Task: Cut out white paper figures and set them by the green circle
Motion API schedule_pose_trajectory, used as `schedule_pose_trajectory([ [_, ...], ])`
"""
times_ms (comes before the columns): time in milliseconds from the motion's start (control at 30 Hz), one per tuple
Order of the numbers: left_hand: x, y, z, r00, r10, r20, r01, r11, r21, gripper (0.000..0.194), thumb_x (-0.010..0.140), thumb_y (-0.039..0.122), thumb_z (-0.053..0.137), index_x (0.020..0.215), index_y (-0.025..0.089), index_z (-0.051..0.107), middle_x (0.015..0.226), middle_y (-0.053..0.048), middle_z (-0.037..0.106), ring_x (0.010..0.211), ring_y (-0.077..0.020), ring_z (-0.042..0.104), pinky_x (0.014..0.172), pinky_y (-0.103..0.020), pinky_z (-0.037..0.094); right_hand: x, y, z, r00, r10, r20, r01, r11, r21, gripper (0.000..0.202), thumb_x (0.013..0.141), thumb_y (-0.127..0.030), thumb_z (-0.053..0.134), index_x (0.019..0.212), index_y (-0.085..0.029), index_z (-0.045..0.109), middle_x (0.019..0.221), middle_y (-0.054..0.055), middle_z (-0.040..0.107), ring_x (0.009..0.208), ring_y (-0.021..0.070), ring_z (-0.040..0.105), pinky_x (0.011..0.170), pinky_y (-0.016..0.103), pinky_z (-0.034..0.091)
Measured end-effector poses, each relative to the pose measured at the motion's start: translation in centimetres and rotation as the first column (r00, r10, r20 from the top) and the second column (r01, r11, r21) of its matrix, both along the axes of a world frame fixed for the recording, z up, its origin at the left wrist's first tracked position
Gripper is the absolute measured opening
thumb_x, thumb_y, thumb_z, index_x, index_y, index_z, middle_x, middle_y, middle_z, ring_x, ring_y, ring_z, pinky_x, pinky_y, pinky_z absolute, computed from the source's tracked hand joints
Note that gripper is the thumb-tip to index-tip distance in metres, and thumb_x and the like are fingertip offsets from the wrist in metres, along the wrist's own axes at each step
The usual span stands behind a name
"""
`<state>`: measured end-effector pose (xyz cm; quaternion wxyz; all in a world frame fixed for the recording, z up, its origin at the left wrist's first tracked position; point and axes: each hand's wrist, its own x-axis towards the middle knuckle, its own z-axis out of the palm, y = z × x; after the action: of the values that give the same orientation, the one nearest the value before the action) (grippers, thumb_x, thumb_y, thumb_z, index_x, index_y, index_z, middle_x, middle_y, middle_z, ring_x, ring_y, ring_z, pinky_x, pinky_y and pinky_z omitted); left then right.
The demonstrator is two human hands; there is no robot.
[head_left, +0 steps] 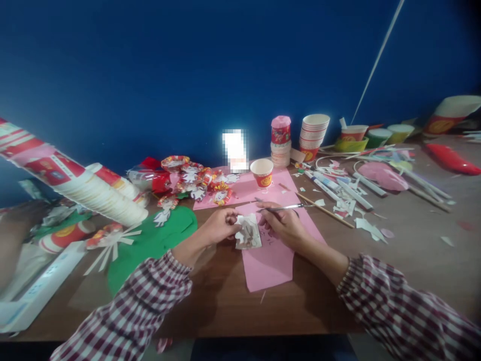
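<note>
Over the pink paper [268,271], my left hand [220,225] pinches the left edge of a small whitish piece of paper [248,233]. Dark markings cover that piece, and its left edge looks ragged. My right hand [280,223] is closed around a slim dark-and-silver pen-like tool [291,206], whose silver end points right. Its exact kind is hard to make out. The fingers of my right hand are close to the upper right corner of the small piece. Dark pen marks show on the pink sheet beside it. A paper cup [262,174] stands just beyond my hands.
Stacked paper cups [314,133] stand at the back by the blue wall [169,75]. Markers [323,183], paper scraps and a wooden stick [330,213] lie on the right. Green paper [146,250], cut-out decorations [195,178] and a long cup stack [93,190] fill the left. A blurred person's arm [11,240] is at far left.
</note>
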<state>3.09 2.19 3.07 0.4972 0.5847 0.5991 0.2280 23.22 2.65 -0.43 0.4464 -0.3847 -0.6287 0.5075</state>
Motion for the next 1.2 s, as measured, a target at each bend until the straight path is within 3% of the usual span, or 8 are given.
schedule_pose_trajectory([
  [100, -0.3, -0.1, 0.2, 0.999, 0.018, -0.029, -0.018, 1.000, 0.013, 0.035, 0.066, 0.019, 0.068, 0.100, 0.013, 0.061, 0.067, 0.004, 0.058, 0.051, -0.0075, 0.052, 0.046, -0.019, 0.042, 0.1, 0.1, 0.0, 0.995, -0.025, 0.099, 0.015, 0.995, 0.099, 0.026, 0.089, -0.037, 0.051, 0.095, -0.016, 0.066, 0.071, 0.001, 0.063, 0.054, 0.0103, 0.051, 0.048, 0.021, 0.039],
  [233, -0.3, -0.3, 0.4, 0.998, 0.055, -0.010, -0.056, 0.998, -0.023, 0.037, 0.067, 0.017, 0.066, 0.103, 0.013, 0.061, 0.078, -0.001, 0.064, 0.057, -0.0093, 0.056, 0.050, -0.020, 0.046, 0.4, 0.2, 0.4, 0.973, -0.039, 0.229, -0.004, 0.983, 0.185, 0.030, 0.091, -0.034, 0.047, 0.073, -0.018, 0.063, 0.072, 0.001, 0.064, 0.061, 0.0135, 0.057, 0.055, 0.023, 0.041],
  [433, -0.3, -0.4, 0.2, 0.996, 0.087, 0.011, -0.086, 0.996, -0.034, 0.039, 0.066, 0.015, 0.067, 0.104, 0.011, 0.062, 0.080, -0.002, 0.066, 0.058, -0.0093, 0.057, 0.051, -0.020, 0.046, 0.3, 0.2, 0.4, 0.938, -0.088, 0.335, -0.001, 0.966, 0.257, 0.018, 0.089, -0.026, 0.048, 0.082, -0.019, 0.062, 0.075, 0.002, 0.067, 0.067, 0.0161, 0.061, 0.064, 0.025, 0.044],
  [733, -1.0, -0.5, -0.3, 0.999, 0.030, -0.018, -0.030, 1.000, 0.001, 0.044, 0.069, 0.020, 0.065, 0.111, 0.011, 0.060, 0.083, -0.004, 0.067, 0.062, -0.0117, 0.060, 0.055, -0.023, 0.047, 0.2, 0.2, 0.2, 0.950, -0.056, 0.308, -0.023, 0.969, 0.248, 0.016, 0.088, -0.026, 0.049, 0.081, -0.019, 0.062, 0.073, 0.001, 0.065, 0.064, 0.0152, 0.060, 0.061, 0.025, 0.044],
  [900, -3.2, -0.5, -0.4, 0.996, 0.055, -0.072, -0.047, 0.993, 0.108, 0.043, 0.073, 0.029, 0.064, 0.111, 0.011, 0.061, 0.084, -0.006, 0.068, 0.067, -0.0139, 0.062, 0.061, -0.024, 0.047, 0.3, 0.1, 0.3, 0.945, -0.225, 0.236, 0.132, 0.926, 0.354, 0.019, 0.084, -0.023, 0.052, 0.098, -0.019, 0.064, 0.094, 0.005, 0.070, 0.081, 0.0183, 0.065, 0.074, 0.028, 0.049],
  [1000, -5.2, -0.3, -0.9, 0.986, 0.087, -0.145, -0.062, 0.984, 0.170, 0.043, 0.074, 0.031, 0.061, 0.113, 0.010, 0.061, 0.086, -0.008, 0.070, 0.073, -0.0178, 0.065, 0.066, -0.028, 0.049, 1.1, 0.4, 0.6, 0.927, -0.227, 0.297, 0.110, 0.925, 0.363, 0.023, 0.088, -0.026, 0.049, 0.105, -0.021, 0.063, 0.093, 0.004, 0.071, 0.080, 0.0182, 0.066, 0.072, 0.028, 0.050],
  [1100, -6.6, -0.4, -1.2, 0.933, 0.123, -0.339, -0.034, 0.965, 0.258, 0.038, 0.075, 0.027, 0.058, 0.109, 0.012, 0.065, 0.090, -0.010, 0.071, 0.079, -0.0217, 0.066, 0.073, -0.032, 0.050, 2.7, 1.4, 1.2, 0.870, -0.315, 0.379, 0.110, 0.873, 0.474, 0.028, 0.090, -0.025, 0.047, 0.111, -0.018, 0.064, 0.105, 0.009, 0.070, 0.090, 0.0218, 0.066, 0.078, 0.031, 0.049],
  [1200, -6.4, -1.1, -1.1, 0.758, 0.285, -0.587, 0.048, 0.873, 0.486, 0.036, 0.074, 0.024, 0.060, 0.108, 0.016, 0.067, 0.106, -0.012, 0.067, 0.097, -0.0270, 0.062, 0.088, -0.038, 0.045, 4.8, 2.7, 2.1, 0.721, -0.394, 0.570, 0.018, 0.833, 0.553, 0.037, 0.089, -0.016, 0.042, 0.121, -0.016, 0.061, 0.112, 0.012, 0.068, 0.100, 0.0246, 0.062, 0.084, 0.034, 0.047],
])
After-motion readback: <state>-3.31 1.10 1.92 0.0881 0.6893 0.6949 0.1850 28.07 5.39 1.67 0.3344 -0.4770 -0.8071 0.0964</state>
